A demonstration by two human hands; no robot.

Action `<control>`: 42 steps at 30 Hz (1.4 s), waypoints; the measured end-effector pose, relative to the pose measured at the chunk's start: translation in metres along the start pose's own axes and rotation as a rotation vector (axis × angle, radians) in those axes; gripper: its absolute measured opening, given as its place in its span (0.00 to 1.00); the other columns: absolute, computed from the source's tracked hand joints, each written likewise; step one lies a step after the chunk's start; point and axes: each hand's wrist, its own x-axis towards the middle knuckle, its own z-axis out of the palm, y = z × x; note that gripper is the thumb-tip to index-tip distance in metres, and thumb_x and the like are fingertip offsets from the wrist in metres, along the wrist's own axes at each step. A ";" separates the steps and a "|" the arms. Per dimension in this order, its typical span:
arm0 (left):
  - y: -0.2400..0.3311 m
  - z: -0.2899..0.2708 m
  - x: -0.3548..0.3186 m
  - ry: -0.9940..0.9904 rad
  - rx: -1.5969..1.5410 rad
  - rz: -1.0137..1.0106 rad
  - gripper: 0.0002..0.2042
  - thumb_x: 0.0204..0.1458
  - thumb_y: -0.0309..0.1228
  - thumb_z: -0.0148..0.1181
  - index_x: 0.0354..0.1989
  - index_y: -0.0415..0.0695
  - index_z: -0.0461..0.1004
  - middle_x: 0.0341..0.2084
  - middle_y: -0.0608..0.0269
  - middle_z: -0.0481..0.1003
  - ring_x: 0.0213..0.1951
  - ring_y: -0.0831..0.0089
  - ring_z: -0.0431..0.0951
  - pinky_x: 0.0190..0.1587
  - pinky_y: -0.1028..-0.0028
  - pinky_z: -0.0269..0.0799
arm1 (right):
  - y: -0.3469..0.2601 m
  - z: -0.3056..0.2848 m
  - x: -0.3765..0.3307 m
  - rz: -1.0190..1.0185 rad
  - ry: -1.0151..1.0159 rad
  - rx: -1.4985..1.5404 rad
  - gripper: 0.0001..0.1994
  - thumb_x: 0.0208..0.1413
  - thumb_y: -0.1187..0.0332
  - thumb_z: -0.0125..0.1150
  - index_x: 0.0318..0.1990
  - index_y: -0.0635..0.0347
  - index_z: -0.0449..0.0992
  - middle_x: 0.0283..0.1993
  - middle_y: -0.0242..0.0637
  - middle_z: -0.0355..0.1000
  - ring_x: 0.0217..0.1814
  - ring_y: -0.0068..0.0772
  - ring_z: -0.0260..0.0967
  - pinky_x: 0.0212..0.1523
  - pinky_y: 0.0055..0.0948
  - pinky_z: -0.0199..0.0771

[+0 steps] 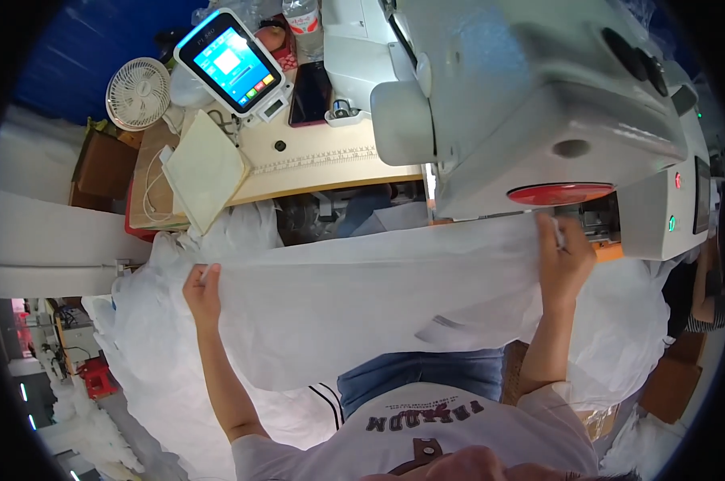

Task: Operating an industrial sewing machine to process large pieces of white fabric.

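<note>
Stretched between my two hands is a piece of thin white fabric [362, 297], its upper edge pulled nearly straight. My left hand [203, 290] pinches the left corner, with fingers closed on the cloth. At the other end, my right hand [564, 255] grips the upper right edge, just below the head of a large grey-white sewing machine [563, 120]. A red oval panel [561, 193] sits on the underside of that head. The cloth hangs down over my lap, and a small grey patch [446, 327] shows on its lower right part.
A wooden work table [322, 172] with a printed ruler lies beyond the cloth. On it are a lit touchscreen [232, 62], a phone [310, 94] and a stack of pale sheets [208, 172]. A small white fan [139, 93] stands left. Heaps of white fabric [154, 345] surround me.
</note>
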 end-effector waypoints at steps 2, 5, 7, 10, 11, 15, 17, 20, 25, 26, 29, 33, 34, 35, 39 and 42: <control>0.010 0.004 0.009 0.020 0.015 -0.028 0.10 0.50 0.28 0.59 0.21 0.40 0.66 0.16 0.75 0.57 0.23 0.86 0.55 0.24 0.83 0.51 | 0.001 0.010 0.009 0.010 -0.076 -0.044 0.10 0.55 0.65 0.56 0.29 0.64 0.73 0.28 0.40 0.70 0.25 0.31 0.66 0.28 0.26 0.65; 0.044 0.014 -0.013 -0.090 -0.301 -0.129 0.10 0.51 0.29 0.57 0.22 0.40 0.66 0.17 0.76 0.56 0.24 0.86 0.55 0.27 0.83 0.51 | 0.029 -0.004 0.021 0.041 0.112 -0.285 0.12 0.56 0.65 0.52 0.27 0.65 0.67 0.23 0.41 0.66 0.24 0.43 0.62 0.27 0.35 0.62; 0.054 0.020 -0.011 -0.073 -0.275 -0.128 0.09 0.52 0.29 0.57 0.23 0.40 0.66 0.17 0.75 0.58 0.24 0.85 0.56 0.27 0.82 0.52 | 0.043 -0.002 0.034 -0.053 0.117 -0.344 0.11 0.56 0.65 0.51 0.28 0.66 0.66 0.26 0.41 0.67 0.28 0.44 0.62 0.31 0.37 0.61; 0.061 0.034 0.000 -0.038 -0.229 -0.089 0.08 0.52 0.28 0.55 0.24 0.41 0.67 0.17 0.73 0.61 0.23 0.82 0.59 0.28 0.81 0.55 | 0.060 0.015 0.050 -0.227 0.159 -0.455 0.10 0.56 0.66 0.49 0.29 0.66 0.66 0.31 0.42 0.68 0.35 0.46 0.63 0.40 0.41 0.60; 0.053 0.032 -0.014 0.187 0.147 0.298 0.06 0.52 0.27 0.55 0.25 0.40 0.68 0.18 0.68 0.65 0.24 0.75 0.63 0.29 0.76 0.58 | 0.061 0.018 0.048 -0.214 0.168 -0.440 0.09 0.55 0.67 0.49 0.31 0.66 0.66 0.33 0.42 0.67 0.37 0.47 0.61 0.42 0.42 0.58; 0.027 0.023 -0.075 -0.387 0.524 0.363 0.04 0.47 0.26 0.56 0.31 0.40 0.72 0.23 0.53 0.72 0.30 0.53 0.71 0.37 0.64 0.68 | 0.067 0.030 0.042 -0.216 0.219 -0.414 0.08 0.54 0.69 0.47 0.37 0.64 0.66 0.38 0.43 0.67 0.43 0.48 0.58 0.49 0.44 0.52; 0.030 0.031 -0.069 -0.984 0.595 0.140 0.07 0.44 0.27 0.59 0.32 0.40 0.72 0.26 0.54 0.73 0.32 0.55 0.74 0.37 0.65 0.69 | 0.072 0.031 0.038 -0.249 0.303 -0.449 0.10 0.54 0.68 0.46 0.41 0.63 0.67 0.41 0.42 0.67 0.45 0.47 0.58 0.51 0.43 0.51; -0.031 0.042 -0.013 -1.354 0.023 -0.019 0.10 0.41 0.29 0.63 0.30 0.38 0.72 0.28 0.62 0.76 0.30 0.69 0.77 0.32 0.69 0.71 | 0.064 0.015 0.035 -0.070 0.154 -0.283 0.12 0.54 0.70 0.47 0.45 0.64 0.66 0.46 0.44 0.66 0.49 0.49 0.58 0.54 0.44 0.50; -0.054 -0.033 0.067 -0.940 -0.982 -0.269 0.08 0.42 0.25 0.64 0.24 0.41 0.69 0.21 0.72 0.70 0.24 0.83 0.67 0.26 0.80 0.63 | -0.019 0.011 -0.004 -0.323 0.165 -0.133 0.12 0.53 0.72 0.53 0.44 0.68 0.68 0.50 0.50 0.65 0.53 0.55 0.58 0.55 0.43 0.54; -0.035 -0.049 0.072 -0.878 -0.666 -0.249 0.07 0.43 0.23 0.62 0.23 0.41 0.68 0.20 0.73 0.68 0.23 0.85 0.65 0.25 0.81 0.61 | -0.023 0.011 -0.006 -0.325 0.166 -0.136 0.12 0.53 0.72 0.53 0.44 0.68 0.68 0.50 0.50 0.65 0.53 0.55 0.58 0.55 0.43 0.54; -0.007 -0.087 0.064 -0.726 -0.288 -0.227 0.06 0.44 0.21 0.60 0.22 0.41 0.69 0.19 0.74 0.67 0.22 0.86 0.64 0.24 0.83 0.59 | -0.009 0.020 -0.001 -0.122 0.045 -0.073 0.15 0.51 0.70 0.59 0.45 0.67 0.69 0.49 0.50 0.66 0.53 0.51 0.61 0.53 0.38 0.59; 0.007 -0.115 0.040 -0.532 -0.058 -0.187 0.05 0.46 0.22 0.59 0.22 0.40 0.70 0.17 0.73 0.66 0.21 0.85 0.64 0.24 0.82 0.59 | -0.020 0.025 -0.007 -0.237 -0.103 -0.160 0.18 0.50 0.65 0.62 0.45 0.67 0.70 0.46 0.51 0.68 0.49 0.48 0.65 0.50 0.34 0.63; 0.009 -0.117 0.039 -0.436 0.047 -0.154 0.05 0.47 0.23 0.59 0.22 0.39 0.70 0.17 0.72 0.67 0.21 0.85 0.65 0.24 0.82 0.59 | -0.028 0.023 -0.002 -0.256 -0.104 -0.130 0.18 0.50 0.65 0.62 0.45 0.67 0.70 0.46 0.51 0.68 0.49 0.48 0.65 0.50 0.34 0.63; 0.011 -0.118 0.040 -0.344 0.152 -0.119 0.05 0.47 0.23 0.59 0.23 0.39 0.70 0.17 0.71 0.67 0.21 0.84 0.65 0.24 0.82 0.59 | -0.038 0.012 0.005 -0.142 -0.250 -0.161 0.18 0.50 0.65 0.62 0.45 0.67 0.70 0.45 0.51 0.69 0.47 0.48 0.66 0.48 0.34 0.64; 0.022 -0.112 0.049 -0.128 0.344 0.301 0.05 0.49 0.26 0.59 0.25 0.38 0.71 0.16 0.71 0.68 0.20 0.83 0.64 0.24 0.81 0.60 | -0.065 0.009 0.000 0.054 -0.465 -0.174 0.18 0.50 0.63 0.62 0.45 0.66 0.71 0.40 0.49 0.71 0.42 0.48 0.68 0.45 0.34 0.67; 0.013 -0.095 0.068 -0.067 0.358 0.235 0.06 0.50 0.28 0.58 0.25 0.39 0.71 0.16 0.71 0.68 0.19 0.82 0.64 0.24 0.81 0.60 | -0.061 0.021 -0.006 -0.005 -0.280 -0.062 0.18 0.50 0.61 0.61 0.44 0.66 0.73 0.36 0.47 0.73 0.38 0.48 0.70 0.42 0.33 0.68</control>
